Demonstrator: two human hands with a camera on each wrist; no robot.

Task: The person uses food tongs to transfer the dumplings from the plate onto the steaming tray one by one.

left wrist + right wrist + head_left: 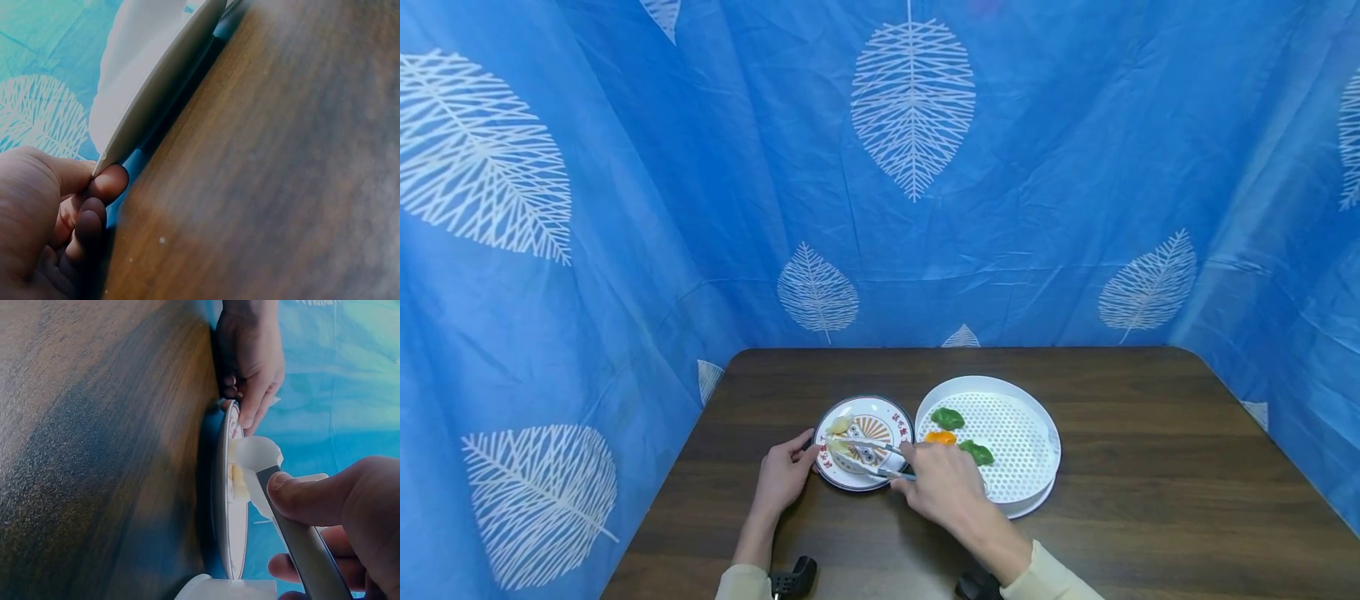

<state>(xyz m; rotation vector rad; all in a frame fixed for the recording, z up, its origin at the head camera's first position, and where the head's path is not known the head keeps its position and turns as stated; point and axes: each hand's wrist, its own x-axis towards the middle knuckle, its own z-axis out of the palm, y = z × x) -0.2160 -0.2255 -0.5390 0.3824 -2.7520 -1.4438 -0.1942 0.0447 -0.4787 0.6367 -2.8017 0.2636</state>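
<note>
My left hand point(781, 480) pinches the near-left rim of a small white plate point(867, 403), thumb above and fingers beneath in the left wrist view. The plate has a dark edge line, red characters and a printed face. Two pale yellow food pieces point(840, 425) lie at its left side. Over the plate, my right hand point(945, 490) holds tongs point(305, 553) with grey handles and white, scoop-like ends. Those ends are at the nearer pale piece point(237, 480); whether they grip it, I cannot tell.
Right of the plate stands a round white perforated basket point(1018, 454) on a white base. Inside it lie two green pieces point(947, 418) and an orange piece point(940, 437), partly behind the right hand. Blue leaf-print cloth point(1000, 208) hangs behind the brown wooden table point(1150, 467).
</note>
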